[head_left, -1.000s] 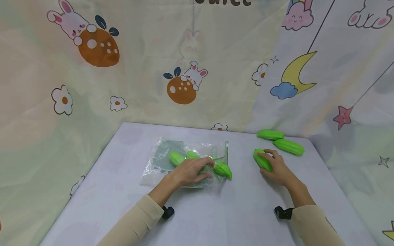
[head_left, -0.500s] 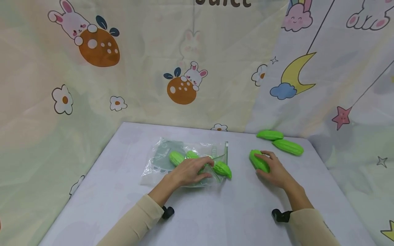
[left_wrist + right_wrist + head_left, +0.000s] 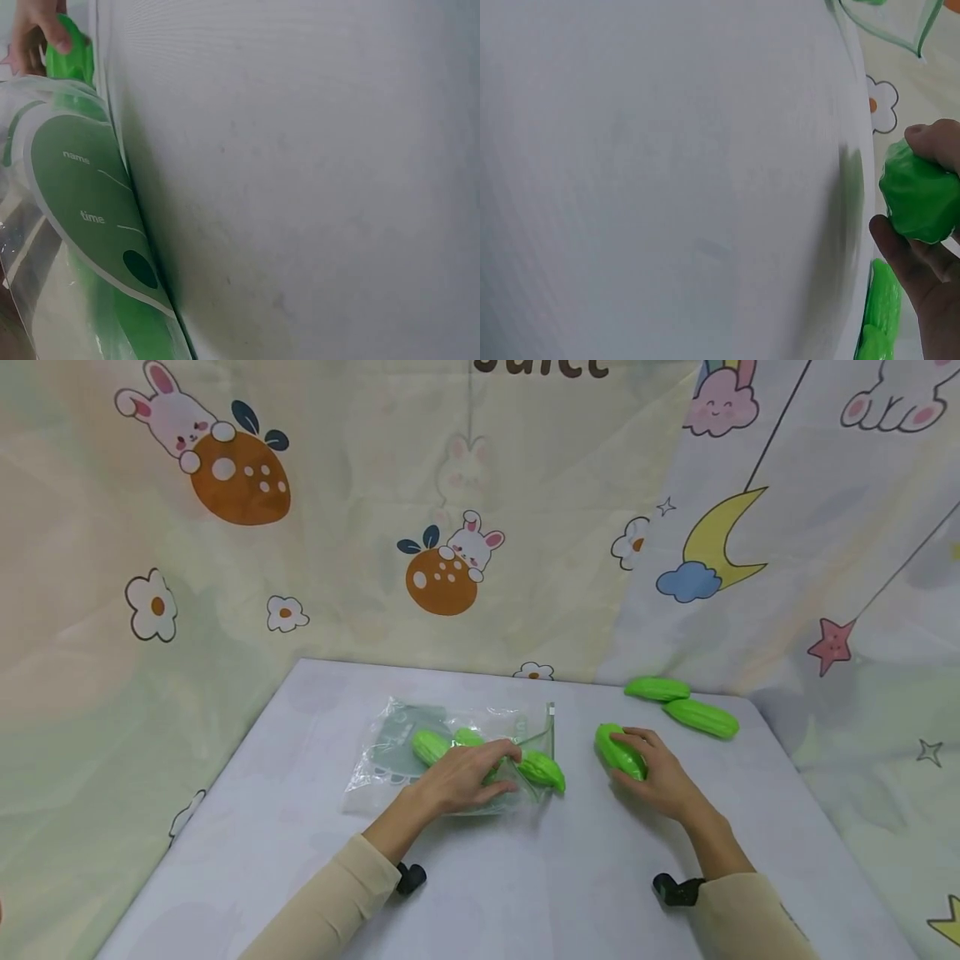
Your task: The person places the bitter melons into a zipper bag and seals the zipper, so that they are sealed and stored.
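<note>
A clear zip bag (image 3: 371, 789) lies on the table with its mouth to the right. My left hand (image 3: 461, 777) holds the bag near that mouth, fingers and thumb curved at its edge. Inside it are green bitter melons (image 3: 431, 747); one bitter melon (image 3: 543, 770) lies at the mouth, its tip poking past the edge. The left wrist view shows a green printed patch (image 3: 82, 180) on the plastic. To the right, my right hand (image 3: 660, 781) grips another bitter melon (image 3: 618, 752) between thumb and fingers, raised above the table in the right wrist view.
Two more bitter melons, one (image 3: 657, 688) behind the other (image 3: 702, 718), lie at the table's back right. A patterned cloth (image 3: 360, 568) hangs along the back edge of the white table (image 3: 540, 877).
My right hand has moved a little to the left, carrying its bitter melon toward the bag. My left hand and the bag have stayed nearly still.
</note>
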The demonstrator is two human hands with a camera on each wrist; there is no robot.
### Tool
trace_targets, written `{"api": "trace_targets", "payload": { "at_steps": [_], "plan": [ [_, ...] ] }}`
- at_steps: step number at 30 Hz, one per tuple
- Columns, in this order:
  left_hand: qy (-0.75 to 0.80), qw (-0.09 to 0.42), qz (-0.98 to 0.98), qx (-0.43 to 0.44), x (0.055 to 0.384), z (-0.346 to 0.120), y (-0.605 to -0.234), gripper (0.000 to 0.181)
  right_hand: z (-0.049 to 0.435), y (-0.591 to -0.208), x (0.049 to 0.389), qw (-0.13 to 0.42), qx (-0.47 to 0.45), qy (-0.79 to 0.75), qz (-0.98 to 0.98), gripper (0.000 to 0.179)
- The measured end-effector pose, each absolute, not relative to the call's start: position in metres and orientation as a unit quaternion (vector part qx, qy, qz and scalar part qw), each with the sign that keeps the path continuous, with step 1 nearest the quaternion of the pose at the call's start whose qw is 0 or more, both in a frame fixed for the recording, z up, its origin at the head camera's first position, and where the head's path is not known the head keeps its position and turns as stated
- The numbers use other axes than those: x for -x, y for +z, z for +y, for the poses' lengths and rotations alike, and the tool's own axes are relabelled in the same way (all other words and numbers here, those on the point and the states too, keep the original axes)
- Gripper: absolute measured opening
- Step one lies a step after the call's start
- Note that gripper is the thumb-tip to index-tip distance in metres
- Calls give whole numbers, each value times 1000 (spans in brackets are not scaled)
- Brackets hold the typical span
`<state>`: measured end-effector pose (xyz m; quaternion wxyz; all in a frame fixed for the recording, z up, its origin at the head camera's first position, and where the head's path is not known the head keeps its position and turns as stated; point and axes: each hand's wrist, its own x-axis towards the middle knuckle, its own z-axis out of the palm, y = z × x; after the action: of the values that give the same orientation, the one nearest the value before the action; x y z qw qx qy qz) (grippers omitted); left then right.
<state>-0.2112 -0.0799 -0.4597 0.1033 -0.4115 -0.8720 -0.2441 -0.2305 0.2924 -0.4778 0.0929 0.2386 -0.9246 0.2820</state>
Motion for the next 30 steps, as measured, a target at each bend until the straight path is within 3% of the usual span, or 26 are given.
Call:
{"api": "trace_targets", "payload": {
  "at_steps": [19, 30],
  "plan": [
    [-251, 98, -868, 416, 214, -75, -459, 40, 270, -478, 224, 76, -247, 349, -901, 61],
    [-247, 122, -864, 421, 212, -72, -462, 39, 257, -477, 222, 52, -250, 369, -894, 68]
  ]
}}
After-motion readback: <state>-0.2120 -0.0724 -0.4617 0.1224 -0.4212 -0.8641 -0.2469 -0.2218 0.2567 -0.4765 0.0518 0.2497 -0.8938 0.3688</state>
